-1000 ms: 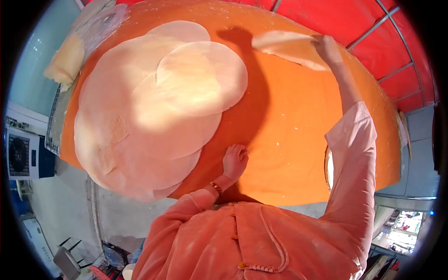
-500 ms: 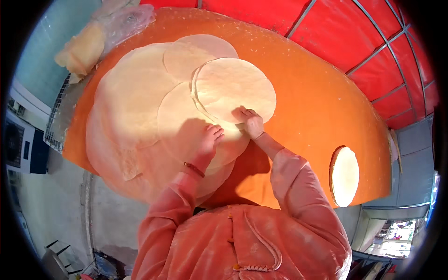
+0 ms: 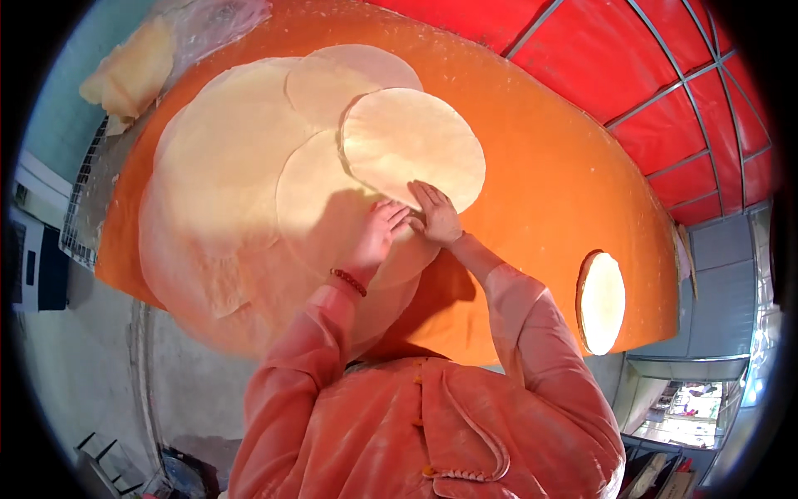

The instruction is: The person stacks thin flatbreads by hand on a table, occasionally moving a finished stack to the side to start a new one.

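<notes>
A thin, round, cream dough-like sheet (image 3: 413,137) now tops overlapping pale rounds (image 3: 220,166). Right fingers (image 3: 428,196) spread on its near edge; left fingers (image 3: 389,214), alongside, half-open, appear empty.

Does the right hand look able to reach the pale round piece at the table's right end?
Probably yes: nothing visible stands between the right hand and the pale round piece across the orange tabletop, though that hand is at the edge of a pale sheet.
</notes>
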A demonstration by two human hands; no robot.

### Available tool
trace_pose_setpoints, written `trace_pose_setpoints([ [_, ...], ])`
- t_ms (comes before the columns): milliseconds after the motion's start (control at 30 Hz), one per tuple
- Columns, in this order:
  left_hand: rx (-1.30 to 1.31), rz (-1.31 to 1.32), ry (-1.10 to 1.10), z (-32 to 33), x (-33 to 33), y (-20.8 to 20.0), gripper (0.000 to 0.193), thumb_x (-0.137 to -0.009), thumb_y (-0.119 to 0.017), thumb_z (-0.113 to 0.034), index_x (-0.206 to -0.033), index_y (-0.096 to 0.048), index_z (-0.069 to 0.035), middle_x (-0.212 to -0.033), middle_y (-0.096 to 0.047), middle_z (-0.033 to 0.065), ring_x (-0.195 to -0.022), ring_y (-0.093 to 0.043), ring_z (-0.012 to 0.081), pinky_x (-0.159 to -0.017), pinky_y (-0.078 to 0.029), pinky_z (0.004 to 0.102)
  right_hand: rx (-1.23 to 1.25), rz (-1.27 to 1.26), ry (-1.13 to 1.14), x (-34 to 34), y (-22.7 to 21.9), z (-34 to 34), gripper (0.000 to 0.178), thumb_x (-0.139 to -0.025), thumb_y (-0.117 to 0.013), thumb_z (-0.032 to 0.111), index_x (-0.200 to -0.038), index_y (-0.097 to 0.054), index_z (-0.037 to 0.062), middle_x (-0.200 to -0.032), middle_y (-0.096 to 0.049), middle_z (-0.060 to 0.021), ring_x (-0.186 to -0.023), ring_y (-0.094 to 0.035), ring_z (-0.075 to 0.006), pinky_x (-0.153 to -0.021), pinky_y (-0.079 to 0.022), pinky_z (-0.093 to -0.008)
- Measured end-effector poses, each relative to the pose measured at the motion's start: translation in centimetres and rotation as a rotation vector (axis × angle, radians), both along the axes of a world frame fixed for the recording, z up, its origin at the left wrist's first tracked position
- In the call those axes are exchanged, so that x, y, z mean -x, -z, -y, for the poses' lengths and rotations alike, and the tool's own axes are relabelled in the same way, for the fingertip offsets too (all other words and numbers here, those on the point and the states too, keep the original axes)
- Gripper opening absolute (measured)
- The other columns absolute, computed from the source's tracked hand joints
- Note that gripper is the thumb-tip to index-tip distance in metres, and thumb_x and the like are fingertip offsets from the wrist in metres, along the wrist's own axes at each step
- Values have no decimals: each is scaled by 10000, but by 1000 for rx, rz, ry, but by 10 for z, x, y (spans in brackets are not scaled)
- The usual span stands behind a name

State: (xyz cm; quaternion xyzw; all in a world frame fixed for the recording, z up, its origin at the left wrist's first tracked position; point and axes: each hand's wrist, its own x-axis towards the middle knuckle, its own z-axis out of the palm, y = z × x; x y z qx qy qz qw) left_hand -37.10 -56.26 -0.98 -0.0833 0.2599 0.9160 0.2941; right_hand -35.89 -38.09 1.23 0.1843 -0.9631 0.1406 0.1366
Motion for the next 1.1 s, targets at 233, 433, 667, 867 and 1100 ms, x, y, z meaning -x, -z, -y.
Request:
trace_pose_setpoints([
  [233,409,-208,-97,25,-47,-64,419,-893,-534,-108,-1288,-396,-92,-1250,-494,73,-1141,-485,181,-964,-395,345,-22,38,268,57,-74,-19,264,-808,-558,57,-1043,-678,45,-913,-668,-191,-818,-647,-332,-732,-519,-368],
  [433,650,-70,-466,107,-146,-36,443,-881,-562,-127,-1281,-390,-48,-1175,-478,67,-1053,-470,174,-911,-410,285,-1,-114,71,-27,-87,40,262,-747,-553,13,-981,-667,43,-938,-661,-155,-843,-649,-292,-713,-533,-374],
  [667,383,104,-451,107,-155,-34,381,-890,-531,-56,-1237,-391,15,-1193,-496,138,-1116,-518,225,-963,-454,318,-70,-175,-87,-88,-7,82,232,-707,-541,96,-920,-625,59,-1006,-628,-80,-971,-604,-253,-734,-521,-359],
  [867,394,-4,-365,119,-143,-23,213,-921,-477,-96,-1108,-467,5,-1087,-553,155,-1016,-581,248,-909,-493,333,-76,-158,-53,-85,-5,118,204,-704,-551,139,-886,-613,71,-977,-610,-65,-962,-579,-241,-679,-499,-361],
  [1100,253,-123,-319,123,-139,-10,130,-924,-483,-140,-980,-516,-28,-1009,-588,127,-969,-593,261,-881,-502,359,-134,-198,-34,-110,14,120,479,-779,-566,174,-1233,-513,29,-1261,-516,-120,-1174,-480,-288,-910,-416,-406],
])
